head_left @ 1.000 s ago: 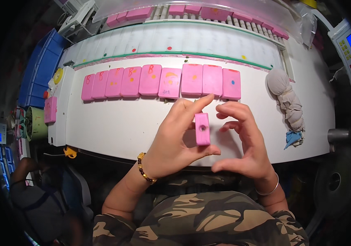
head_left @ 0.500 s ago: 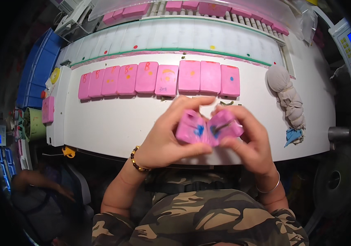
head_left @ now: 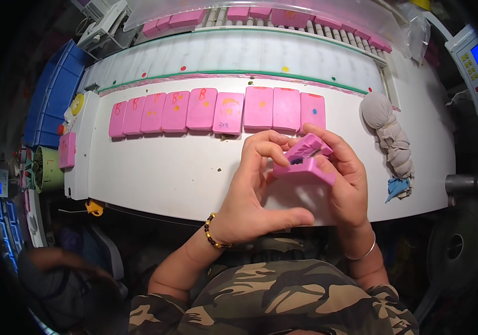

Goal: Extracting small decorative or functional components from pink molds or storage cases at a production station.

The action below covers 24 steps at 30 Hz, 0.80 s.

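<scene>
Half a second ago the split pink block lay parted between both hands, its inner faces turned up; now it's tipped sideways toward the right hand, and the left thumb has come away from it. From where I stand, everything sorts itself around the row of pink blocks. On the near side of that row, below its right end, the left hand is spread, thumb well apart, bent fingers at the block's left edge beside a dark blue patch; whether they press, I can't tell. The right hand pinches the block's right end between thumb and fingers. The block lies between the hands, its near half running long-ways left to right and dipping rightward; the right hand has the firmer hold. The left fingers cover part of the opening. The row stands on the desk just beyond the hands, so it bounds them on the far side. Right of the row lies a wrapped cloth roll; behind the row, a whitish panel, then rollers carrying more pink blocks.
</scene>
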Available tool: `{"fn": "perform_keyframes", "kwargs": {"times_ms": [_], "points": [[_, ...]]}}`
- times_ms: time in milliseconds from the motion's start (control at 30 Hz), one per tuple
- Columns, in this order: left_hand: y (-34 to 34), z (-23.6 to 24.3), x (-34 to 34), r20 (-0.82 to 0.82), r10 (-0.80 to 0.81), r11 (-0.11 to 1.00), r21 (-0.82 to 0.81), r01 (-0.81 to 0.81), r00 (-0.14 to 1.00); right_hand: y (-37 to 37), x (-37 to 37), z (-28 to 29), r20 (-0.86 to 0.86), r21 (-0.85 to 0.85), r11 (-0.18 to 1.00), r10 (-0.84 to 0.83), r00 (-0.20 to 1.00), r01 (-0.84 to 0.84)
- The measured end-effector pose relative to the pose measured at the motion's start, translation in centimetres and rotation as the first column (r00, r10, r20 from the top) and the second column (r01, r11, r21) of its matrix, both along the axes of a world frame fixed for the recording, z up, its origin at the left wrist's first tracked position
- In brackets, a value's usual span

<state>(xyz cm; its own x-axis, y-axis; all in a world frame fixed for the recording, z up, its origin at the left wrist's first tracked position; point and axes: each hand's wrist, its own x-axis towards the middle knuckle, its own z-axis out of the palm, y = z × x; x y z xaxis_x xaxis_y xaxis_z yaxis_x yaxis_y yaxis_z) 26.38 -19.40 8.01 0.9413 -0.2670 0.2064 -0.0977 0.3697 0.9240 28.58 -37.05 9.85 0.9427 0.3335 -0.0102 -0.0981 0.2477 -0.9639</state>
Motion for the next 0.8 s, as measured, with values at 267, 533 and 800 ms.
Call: {"fn": "perform_keyframes", "kwargs": {"times_ms": [267, 533, 800], "points": [[-1.0, 1.8, -0.1, -0.611, -0.23, 0.894, -0.44, -0.084, 0.758, -0.6, 0.9, 0.1, 0.205, -0.318, 0.924, 0.285, 0.936, -0.211], [-0.7, 0.8, 1.0, -0.614, -0.189, 0.899, -0.421, -0.116, 0.766, 0.9, -0.8, 0.9, 0.417, -0.495, 0.865, 0.156, 0.896, 0.079], [-1.3, -0.3, 1.2, -0.627, -0.011, 0.934, -0.285, -0.216, 0.779, 0.6, -0.4, 1.8, 0.691, -0.537, 0.766, 0.158, 0.705, 0.354]]}}
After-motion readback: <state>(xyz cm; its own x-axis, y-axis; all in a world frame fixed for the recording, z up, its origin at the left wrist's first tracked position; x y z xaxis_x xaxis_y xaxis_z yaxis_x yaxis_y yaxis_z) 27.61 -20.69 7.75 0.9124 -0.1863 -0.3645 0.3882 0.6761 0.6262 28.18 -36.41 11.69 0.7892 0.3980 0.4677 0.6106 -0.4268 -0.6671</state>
